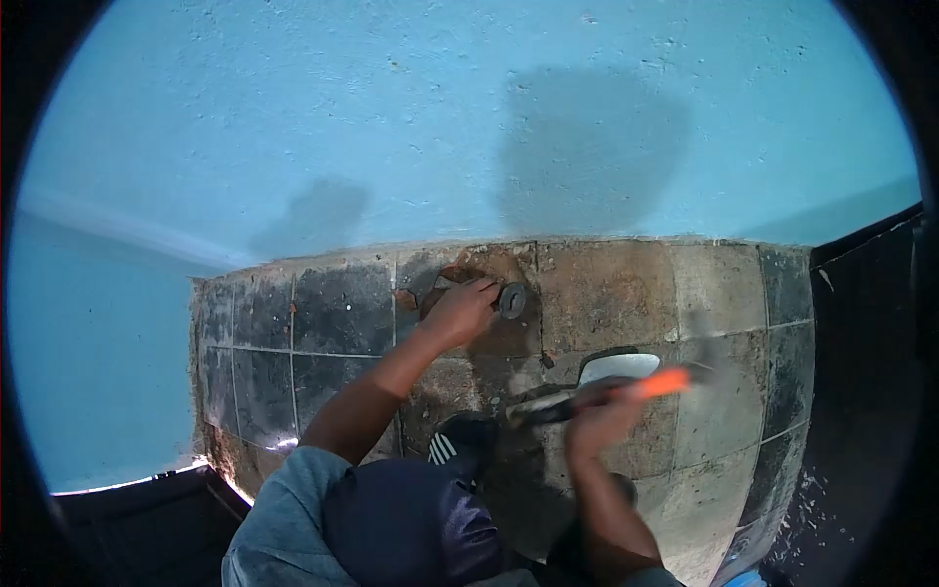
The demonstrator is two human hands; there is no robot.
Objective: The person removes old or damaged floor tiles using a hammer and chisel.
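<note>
My left hand (468, 311) is closed near the wall's foot, gripping a tool with a round grey top (512, 300); its lower part is hidden. Broken reddish-brown tile pieces (405, 299) lie beside that hand. My right hand (604, 419) is wrapped round the handle of a hammer (665, 383), orange towards the head and black at the other end. Motion smears the hammer head, which points to the right. Just beyond the right hand, a flat white piece with a dark edge (622, 368) lies on the floor.
A blue wall (411, 127) rises directly ahead. Dark square tiles (342, 318) cover the floor at left, while a brownish, dusty area (606, 293) spreads right of the left hand. My striped shoe (460, 445) stands near the middle. A dark panel (866, 342) borders the right side.
</note>
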